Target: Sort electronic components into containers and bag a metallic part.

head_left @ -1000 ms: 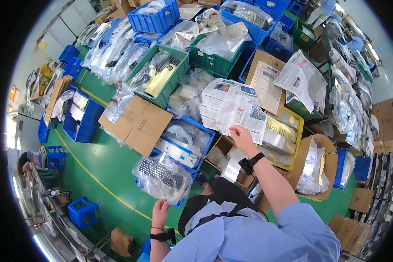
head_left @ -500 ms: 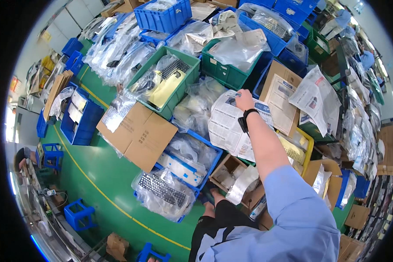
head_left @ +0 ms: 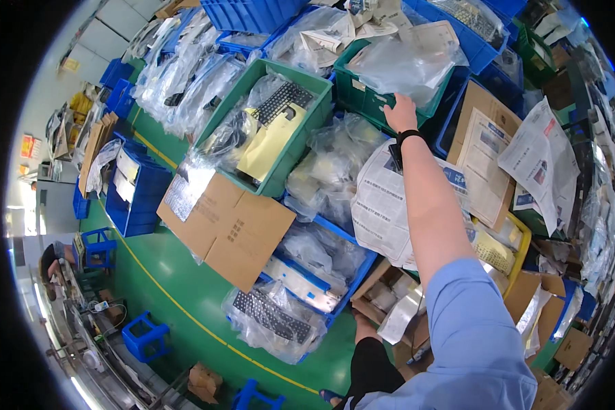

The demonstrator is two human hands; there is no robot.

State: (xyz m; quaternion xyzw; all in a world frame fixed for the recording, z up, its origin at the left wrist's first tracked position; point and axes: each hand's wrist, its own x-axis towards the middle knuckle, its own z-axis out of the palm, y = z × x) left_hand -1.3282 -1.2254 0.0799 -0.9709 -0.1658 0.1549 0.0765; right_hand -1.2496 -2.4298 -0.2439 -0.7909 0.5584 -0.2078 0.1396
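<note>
My right hand (head_left: 401,113), with a black band at its wrist, is stretched forward against the near wall of a dark green bin (head_left: 363,100). Its thumb stands apart from the other fingers, and I see nothing held. Whether the fingertips press on the bin wall is hard to make out. Crumpled clear plastic (head_left: 406,63) fills the top of that bin. Below the hand, partly under my forearm, lies a newspaper sheet (head_left: 383,205). Left of it are clear plastic bags (head_left: 335,167). My left hand is out of view.
A green bin (head_left: 322,113) with a black keyboard part and yellow paper stands to the left. Near it are a cardboard sheet (head_left: 229,219) and a bagged keyboard part (head_left: 273,318). Blue bins (head_left: 242,19) stand at the back. A blue stool (head_left: 145,337) is on the green floor.
My right hand has moved off the newspaper, forward to the dark green bin. The newspaper stays behind, under my forearm. The whole view has shifted a little.
</note>
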